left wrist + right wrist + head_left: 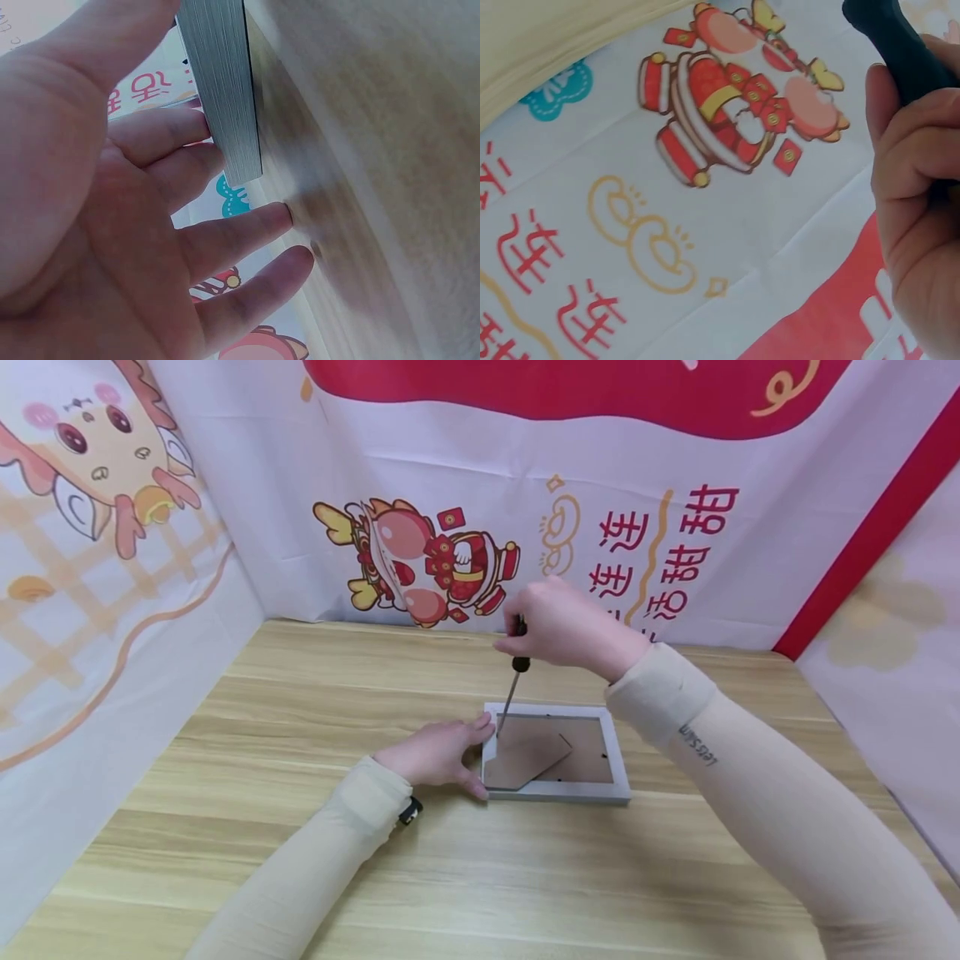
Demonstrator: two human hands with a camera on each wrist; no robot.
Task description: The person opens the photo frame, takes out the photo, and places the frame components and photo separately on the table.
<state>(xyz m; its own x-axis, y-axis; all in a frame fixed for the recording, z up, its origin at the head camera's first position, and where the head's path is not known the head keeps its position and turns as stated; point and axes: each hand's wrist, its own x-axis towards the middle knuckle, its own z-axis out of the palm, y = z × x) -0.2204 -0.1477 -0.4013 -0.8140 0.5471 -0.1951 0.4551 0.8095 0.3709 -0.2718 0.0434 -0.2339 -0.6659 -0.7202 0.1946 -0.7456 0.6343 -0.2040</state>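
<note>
A picture frame [617, 752] with a light grey rim lies back side up on the wooden table. Its brown back panel [577, 731] carries a stand flap [525, 760]. My left hand [442, 752] holds the frame's left end, thumb at the near corner and fingers at the far one. In the left wrist view, the hand [127, 202] has two fingers against the frame's side [225, 97] and two lower down by the table. My right hand [562, 622] grips the black handle of a screwdriver [521, 665], also seen in the right wrist view [900, 45]. Its shaft slants down to the panel's left edge.
The wooden table [300, 693] runs back to a printed white cloth [450, 452] hanging behind it. Another cloth [97, 635] hangs along the left side. A small black item [410, 811] shows at the left sleeve's cuff.
</note>
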